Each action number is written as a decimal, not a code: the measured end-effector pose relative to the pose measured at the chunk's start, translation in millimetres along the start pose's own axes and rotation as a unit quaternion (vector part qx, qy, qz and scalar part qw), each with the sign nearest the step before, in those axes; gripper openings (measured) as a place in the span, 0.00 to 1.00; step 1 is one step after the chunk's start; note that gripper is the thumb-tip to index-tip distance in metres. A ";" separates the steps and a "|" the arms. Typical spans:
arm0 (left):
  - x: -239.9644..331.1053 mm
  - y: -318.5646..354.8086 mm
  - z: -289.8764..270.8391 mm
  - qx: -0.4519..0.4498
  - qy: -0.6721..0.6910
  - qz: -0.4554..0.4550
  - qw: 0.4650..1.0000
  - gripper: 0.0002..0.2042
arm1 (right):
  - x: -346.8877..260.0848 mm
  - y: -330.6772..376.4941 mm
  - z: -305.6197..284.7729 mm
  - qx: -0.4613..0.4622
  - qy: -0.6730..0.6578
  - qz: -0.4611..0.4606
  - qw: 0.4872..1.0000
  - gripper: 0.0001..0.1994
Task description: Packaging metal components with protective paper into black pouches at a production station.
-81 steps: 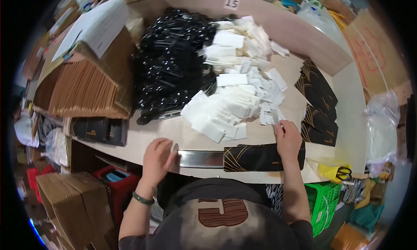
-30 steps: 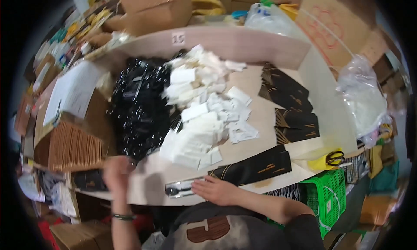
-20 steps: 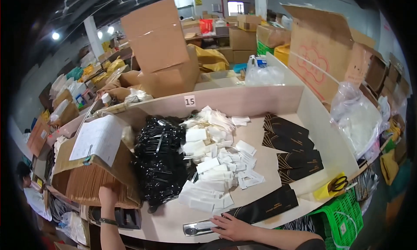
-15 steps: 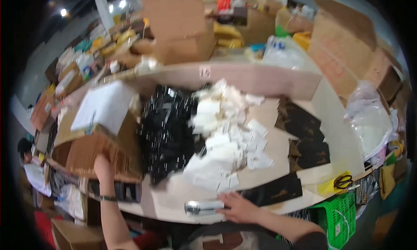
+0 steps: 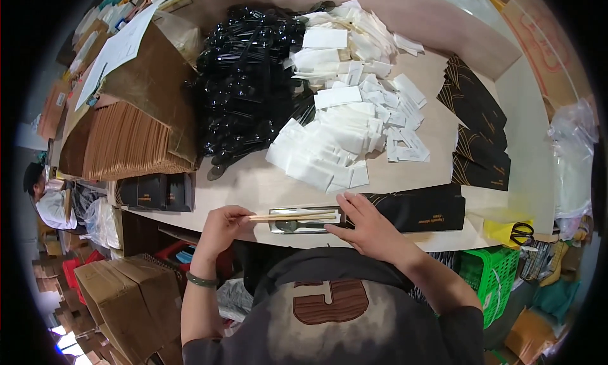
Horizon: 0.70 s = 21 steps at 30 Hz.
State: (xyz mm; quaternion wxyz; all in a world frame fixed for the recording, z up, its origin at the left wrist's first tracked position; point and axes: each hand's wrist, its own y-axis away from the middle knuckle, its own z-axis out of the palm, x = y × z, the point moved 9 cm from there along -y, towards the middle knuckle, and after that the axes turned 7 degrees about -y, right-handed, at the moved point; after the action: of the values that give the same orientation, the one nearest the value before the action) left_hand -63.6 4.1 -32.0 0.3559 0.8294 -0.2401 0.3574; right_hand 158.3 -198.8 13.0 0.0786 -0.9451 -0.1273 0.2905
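Down at the table's [image 5: 247, 189] near right corner, here's a yellow piece [image 5: 498, 231] with dark-handled scissors [image 5: 523, 233] lying at it! Just below that corner, 1 bright green crate [image 5: 476, 271], a pale cord across its side. Over beyond the table's right wall, a bulging clear plastic bag [image 5: 573, 140] and a brown carton with a red drawing [image 5: 541, 48]. Swing left of the table: 1 person [image 5: 56, 206] in white with dark headwear, and, lower than the table's left end, a large brown carton [image 5: 130, 295].
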 end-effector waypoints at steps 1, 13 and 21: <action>12.9 -4.6 5.0 0.000 0.000 0.001 1.000 0.06 | 0.9 -3.1 4.9 0.001 0.000 0.000 1.000 0.22; 106.0 -13.6 131.8 0.002 0.008 0.103 0.995 0.26 | -1.1 -15.7 -2.3 0.041 -0.024 0.080 0.996 0.22; 160.5 22.1 85.0 0.184 -0.401 0.354 0.825 0.35 | -6.2 -26.5 -26.2 0.065 -0.076 -0.004 0.995 0.17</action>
State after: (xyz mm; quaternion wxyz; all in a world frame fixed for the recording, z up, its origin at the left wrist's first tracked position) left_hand 58.8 -97.7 58.1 -0.0822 0.8078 -0.5684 0.1327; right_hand 163.1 -177.2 43.7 0.1308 -0.9127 -0.1173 0.3689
